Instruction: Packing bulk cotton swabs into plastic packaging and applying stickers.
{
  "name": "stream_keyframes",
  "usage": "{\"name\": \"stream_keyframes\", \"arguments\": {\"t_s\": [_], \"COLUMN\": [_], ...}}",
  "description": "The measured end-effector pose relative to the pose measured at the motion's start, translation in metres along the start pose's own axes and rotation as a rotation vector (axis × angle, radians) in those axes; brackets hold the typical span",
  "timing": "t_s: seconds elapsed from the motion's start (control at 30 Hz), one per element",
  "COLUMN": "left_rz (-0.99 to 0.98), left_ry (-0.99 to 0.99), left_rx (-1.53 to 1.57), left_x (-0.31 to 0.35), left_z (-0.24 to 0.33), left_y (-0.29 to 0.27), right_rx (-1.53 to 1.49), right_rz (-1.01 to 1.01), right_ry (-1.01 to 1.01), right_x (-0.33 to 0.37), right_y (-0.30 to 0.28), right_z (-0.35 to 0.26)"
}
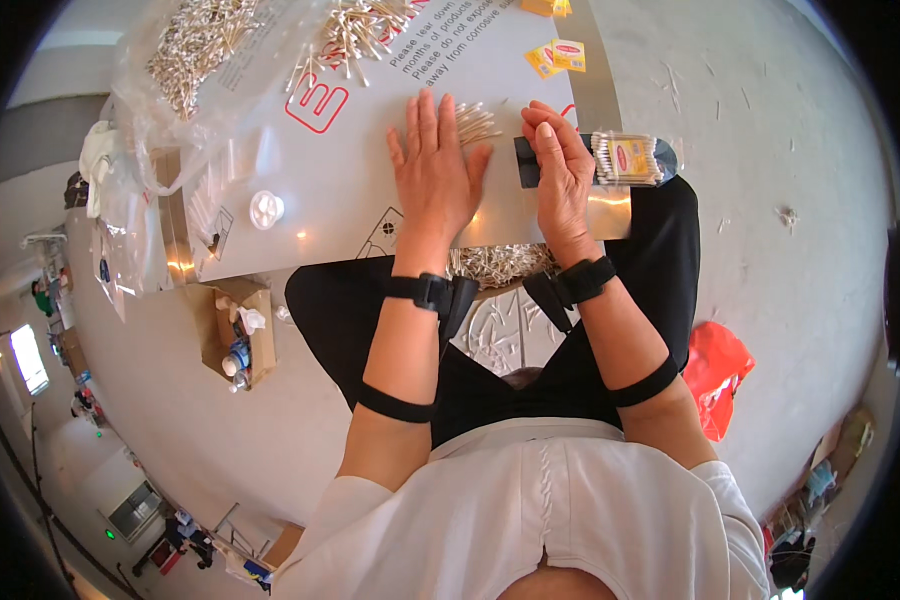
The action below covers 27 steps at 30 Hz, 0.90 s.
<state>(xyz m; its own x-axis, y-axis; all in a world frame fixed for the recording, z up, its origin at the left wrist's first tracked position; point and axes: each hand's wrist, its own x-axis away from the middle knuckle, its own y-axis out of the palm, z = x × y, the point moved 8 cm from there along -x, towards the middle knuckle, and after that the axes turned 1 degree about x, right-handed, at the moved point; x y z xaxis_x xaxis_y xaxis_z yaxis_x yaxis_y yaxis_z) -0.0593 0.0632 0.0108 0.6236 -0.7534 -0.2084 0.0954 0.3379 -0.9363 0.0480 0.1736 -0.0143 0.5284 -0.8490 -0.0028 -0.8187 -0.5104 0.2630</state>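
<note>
The left hand (435, 185) lies palm down over the table (335, 185), released, its fingers straight and its thumb spread out to the right. A small bunch of cotton swabs (478, 122) shows just beside its fingers, above the thumb. The right hand (565, 185) is turned on edge, fingers together and partly bent, over a black strip (527, 165); whether it grasps anything I cannot tell.

Just right of that hand, a clear pack (627, 158) with a yellow label holds a row of swabs, near the table's right edge. At the upper left, a large clear plastic bag (135, 100) contains a heap of swabs (195, 60). A small round white container (266, 209) stands on the table's left part; its contents are too small to tell. An open cardboard box (262, 345) on the floor (170, 365) holds bottles (237, 360).
</note>
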Motion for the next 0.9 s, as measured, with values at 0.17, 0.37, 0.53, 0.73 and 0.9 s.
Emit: {"name": "stream_keyframes", "arguments": {"t_s": [0.17,0.37,0.53,0.73,0.9], "left_rz": [0.004,0.143,0.252,0.246,0.203], "left_ry": [-0.03,-0.027,0.108,0.119,0.022], "left_rx": [-0.053,-0.041,0.102,0.157,0.106], "left_x": [0.021,0.01,0.002,0.02,0.015], "left_z": [0.011,0.001,0.004,0.007,0.005], "left_y": [-0.01,-0.024,-0.028,-0.029,-0.029], "right_rx": [0.036,0.033,0.024,-0.042,-0.016], "right_rz": [-0.026,-0.029,-0.028,-0.019,-0.019], "right_ry": [0.015,0.016,0.023,0.046,0.037], "right_x": [-0.001,0.001,0.0,0.0,0.0], "right_y": [-0.002,0.0,0.0,-0.001,-0.003], "right_z": [0.0,-0.001,0.004,0.001,0.002]}}
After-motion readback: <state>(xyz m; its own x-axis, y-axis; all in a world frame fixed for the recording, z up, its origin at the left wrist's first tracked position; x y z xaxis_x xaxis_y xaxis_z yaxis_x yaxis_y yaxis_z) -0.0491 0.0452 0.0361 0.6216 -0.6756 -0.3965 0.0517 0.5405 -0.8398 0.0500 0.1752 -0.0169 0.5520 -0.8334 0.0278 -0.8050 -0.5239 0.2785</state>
